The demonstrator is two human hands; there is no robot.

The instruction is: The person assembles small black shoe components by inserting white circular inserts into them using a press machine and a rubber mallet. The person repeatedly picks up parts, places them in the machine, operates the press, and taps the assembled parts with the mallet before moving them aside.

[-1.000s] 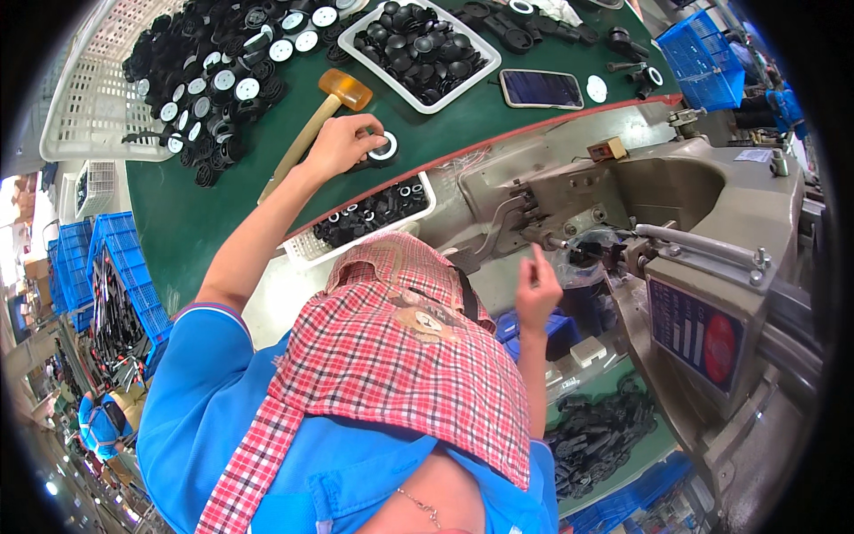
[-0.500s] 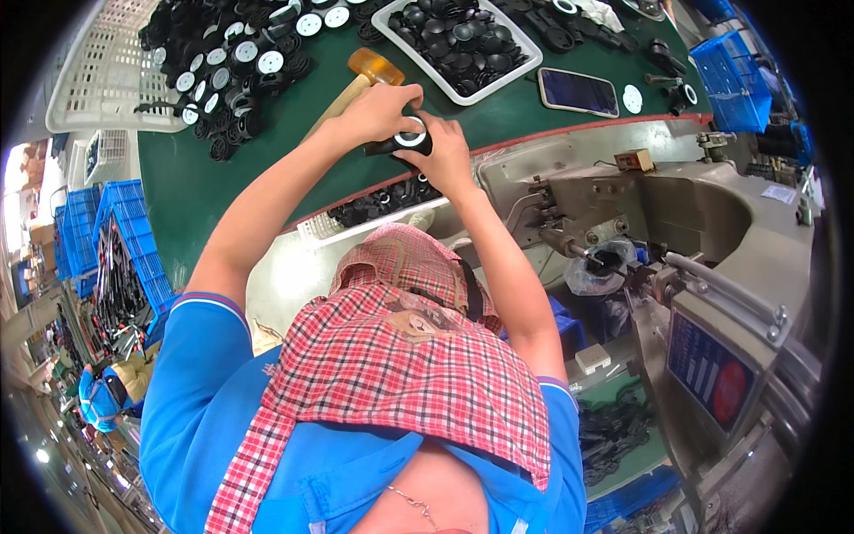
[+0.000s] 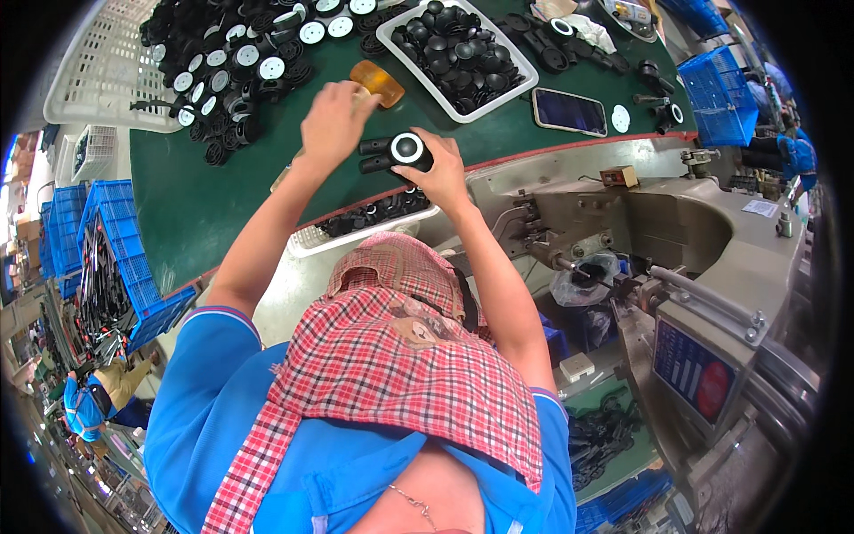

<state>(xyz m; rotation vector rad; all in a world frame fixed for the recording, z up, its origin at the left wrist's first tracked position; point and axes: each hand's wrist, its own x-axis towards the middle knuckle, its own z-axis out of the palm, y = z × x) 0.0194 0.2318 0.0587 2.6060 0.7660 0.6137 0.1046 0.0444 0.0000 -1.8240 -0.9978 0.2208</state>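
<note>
In my right hand point(image 3: 436, 169) is a black plastic part point(image 3: 377, 160) with two stubby prongs pointing left. A white ring with a black domed centre faces up on it. My left hand point(image 3: 333, 126) lies over the wooden handle of a mallet, its fingers curled round the handle close to the head. The mallet's amber head point(image 3: 377, 84) rests on the green table point(image 3: 209, 196). The hand hides most of the handle; its far end shows below the wrist.
Black wheels with white discs point(image 3: 246, 55) are heaped at the back left beside a white basket point(image 3: 98, 80). A white tray point(image 3: 471, 113) holds black domed caps. A phone point(image 3: 569, 112) lies right of it. A metal machine point(image 3: 694, 222) stands at the right.
My left hand has come off the black part and moved up and left onto the mallet's handle. My right hand keeps the part, now more exposed.
</note>
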